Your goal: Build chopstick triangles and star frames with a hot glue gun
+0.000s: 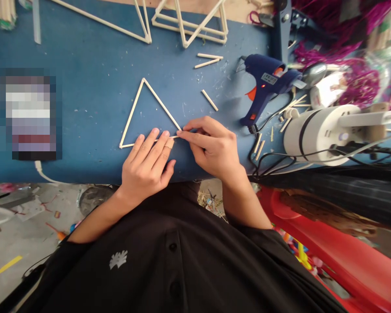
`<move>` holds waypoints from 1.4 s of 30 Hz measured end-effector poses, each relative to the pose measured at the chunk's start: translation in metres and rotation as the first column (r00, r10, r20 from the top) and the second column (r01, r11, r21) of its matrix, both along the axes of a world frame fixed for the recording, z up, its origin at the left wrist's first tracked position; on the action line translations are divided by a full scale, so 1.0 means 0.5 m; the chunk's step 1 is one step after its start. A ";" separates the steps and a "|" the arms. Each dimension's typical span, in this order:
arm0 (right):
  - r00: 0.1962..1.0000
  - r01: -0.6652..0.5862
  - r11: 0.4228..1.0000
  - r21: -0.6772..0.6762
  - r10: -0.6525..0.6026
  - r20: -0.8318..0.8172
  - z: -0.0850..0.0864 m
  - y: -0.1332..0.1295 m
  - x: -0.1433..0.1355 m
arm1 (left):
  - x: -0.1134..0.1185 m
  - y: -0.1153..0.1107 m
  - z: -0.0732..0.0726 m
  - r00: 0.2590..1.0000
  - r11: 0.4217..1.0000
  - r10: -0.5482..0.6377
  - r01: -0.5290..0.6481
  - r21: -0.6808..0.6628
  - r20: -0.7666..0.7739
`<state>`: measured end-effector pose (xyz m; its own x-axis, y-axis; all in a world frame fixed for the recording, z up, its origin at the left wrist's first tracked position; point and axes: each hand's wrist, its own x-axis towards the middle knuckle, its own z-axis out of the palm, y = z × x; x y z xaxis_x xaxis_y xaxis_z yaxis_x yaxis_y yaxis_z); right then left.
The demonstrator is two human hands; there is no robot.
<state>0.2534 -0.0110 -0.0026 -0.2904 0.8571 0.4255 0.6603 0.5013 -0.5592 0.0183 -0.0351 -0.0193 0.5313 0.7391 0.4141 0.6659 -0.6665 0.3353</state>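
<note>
We find bare blue tabletop (pixel 91 65) open to passage between phone (pixel 31 115) and stick triangle (pixel 132 113). Stick frames (pixel 185 43) obstruct the far side; glue gun (pixel 263 87), black cords (pixel 250 152) and white cylinder (pixel 308 134) obstruct the right.

no legible text; glue gun (pixel 260 96) label (pixel 269 78) too small

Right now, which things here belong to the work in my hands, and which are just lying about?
Work in hand:
- stick triangle, touched by left hand and right hand
- glue gun, probably

Lying about, seemingly:
- phone
- purple strands
- scissors
</note>
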 end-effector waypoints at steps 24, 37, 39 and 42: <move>0.928 -0.352 0.936 0.009 0.351 -0.123 0.025 0.001 -0.030 | -0.044 0.029 0.027 0.997 0.996 -0.013 0.006 0.091 0.079; 0.990 0.118 0.993 0.002 -0.117 -0.084 0.024 0.033 0.025 | -0.110 0.075 0.061 0.979 0.983 -0.182 0.180 0.029 0.089; 0.995 0.081 0.997 -0.008 -0.081 -0.056 0.019 0.029 0.025 | -0.130 0.085 0.064 0.982 0.985 -0.167 0.164 0.046 0.086; 0.998 0.060 0.998 0.004 -0.060 -0.011 0.013 0.025 0.022 | -0.145 0.094 0.071 0.996 0.995 -0.079 0.075 0.062 0.051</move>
<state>0.2645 0.0018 0.0041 -0.2340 0.8709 0.4321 0.6832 0.4635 -0.5643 -0.0543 0.0120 0.0161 0.5617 0.6701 0.4852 0.5941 -0.7348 0.3271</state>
